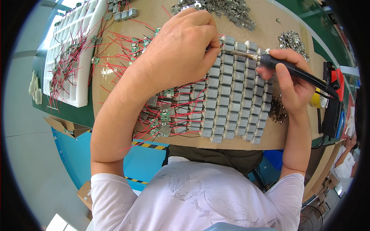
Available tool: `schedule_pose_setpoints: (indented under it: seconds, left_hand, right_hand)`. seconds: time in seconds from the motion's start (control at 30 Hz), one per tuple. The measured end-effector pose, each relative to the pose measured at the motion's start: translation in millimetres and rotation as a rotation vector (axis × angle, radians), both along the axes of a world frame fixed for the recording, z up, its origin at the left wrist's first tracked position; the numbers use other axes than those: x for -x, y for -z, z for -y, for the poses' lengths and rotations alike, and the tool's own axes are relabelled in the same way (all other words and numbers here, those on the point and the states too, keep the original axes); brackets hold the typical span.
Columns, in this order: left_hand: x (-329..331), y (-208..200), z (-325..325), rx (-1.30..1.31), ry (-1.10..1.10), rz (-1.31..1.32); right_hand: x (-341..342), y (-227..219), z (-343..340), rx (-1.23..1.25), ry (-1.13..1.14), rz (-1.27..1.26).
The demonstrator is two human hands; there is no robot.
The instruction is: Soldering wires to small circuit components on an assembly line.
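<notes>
Rows of small grey rectangular metal blocks (224, 101) lie packed side by side on the brown work board (106, 82). My left hand (187, 48) reaches over the far end of these rows, thumb and fingers pinched together; what they hold is hidden. In my right hand (295, 82) is a soldering iron (285, 66) with a black handle. Its metal tip points left, over the far blocks, close to my left fingertips. Red and black wires (187, 103) run from the left-hand blocks to small green circuit boards (165, 116), partly covered by my left forearm.
A white slotted tray (80, 94) with wired circuit boards stands at the left. Piles of small metal pieces lie at the far edge (227, 11) and far right (292, 42). A black and red device (334, 86) sits at the right edge, beside a yellow roll (317, 100).
</notes>
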State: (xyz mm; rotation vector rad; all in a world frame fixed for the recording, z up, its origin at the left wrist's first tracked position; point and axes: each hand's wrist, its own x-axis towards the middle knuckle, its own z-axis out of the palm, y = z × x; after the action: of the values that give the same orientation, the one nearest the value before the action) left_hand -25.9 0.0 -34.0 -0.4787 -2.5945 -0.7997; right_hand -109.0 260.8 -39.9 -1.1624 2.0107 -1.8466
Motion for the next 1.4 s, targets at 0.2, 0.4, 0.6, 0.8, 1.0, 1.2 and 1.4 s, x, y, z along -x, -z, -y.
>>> schedule_pose_setpoints:
  seconds: [0.2, 0.4, 0.6, 0.8, 1.0, 1.2, 1.4]
  left_hand:
    - [-0.5, 0.8, 2.0, 0.043, -0.002, 0.010]
    - [0.0, -1.5, 1.4, 0.030, 0.006, 0.013]
    - [-0.1, -3.2, 0.5, 0.027, 0.003, 0.023]
    - [-0.1, -4.5, -0.2, 0.021, 0.004, 0.029]
    - [0.4, -3.9, 0.5, 0.019, 0.012, 0.022]
    - [1.5, -3.4, 1.5, 0.032, 0.020, 0.010]
    - [1.0, -4.2, 1.3, 0.020, 0.024, 0.012]
  right_hand:
    - [-1.2, -0.8, -0.1, -0.028, 0.003, -0.008]
    - [1.9, -1.8, -2.5, 0.081, 0.034, -0.014]
    - [3.0, -1.9, -3.5, 0.065, 0.053, -0.037]
    - [3.8, -1.9, -3.4, 0.074, 0.056, -0.054]
    - [3.4, -1.7, -3.1, 0.072, 0.081, -0.055]
    - [3.6, -3.4, -3.7, 0.063, 0.083, -0.088]
    - [2.8, -7.3, -3.9, 0.041, 0.076, -0.167]
